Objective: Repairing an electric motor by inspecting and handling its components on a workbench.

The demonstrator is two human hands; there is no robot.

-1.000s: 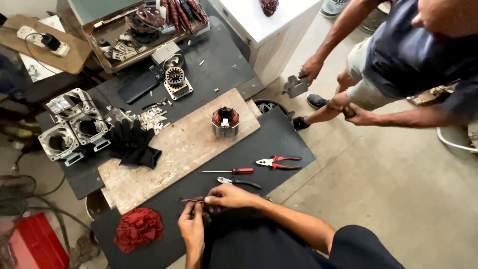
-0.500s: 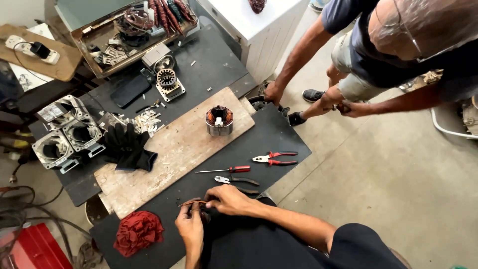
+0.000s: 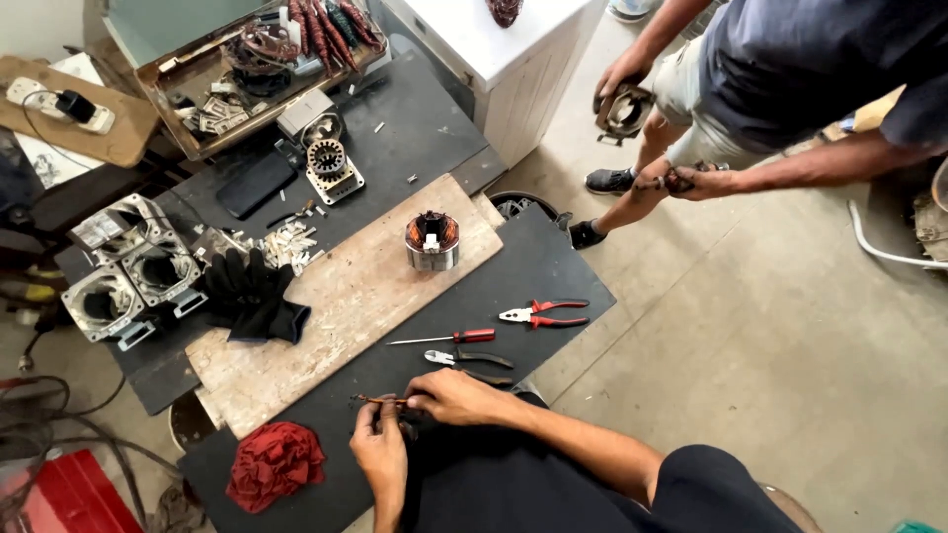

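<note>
Copper wire strand, thin and hard to make out, lies at the near edge of the black table, pinched between left hand and right hand. Dark pliers and a red-handled screwdriver lie just beyond.

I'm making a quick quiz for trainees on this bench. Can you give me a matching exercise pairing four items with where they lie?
Things:
1. motor stator
2. black gloves
3. red rag
4. red-handled pliers

Places:
A. bottom-left corner of the dark bench top
B. on the wooden board, far end
C. on the dark top, right of the screwdriver
D. at the board's left edge

Pairs: 1-B, 2-D, 3-A, 4-C
</note>
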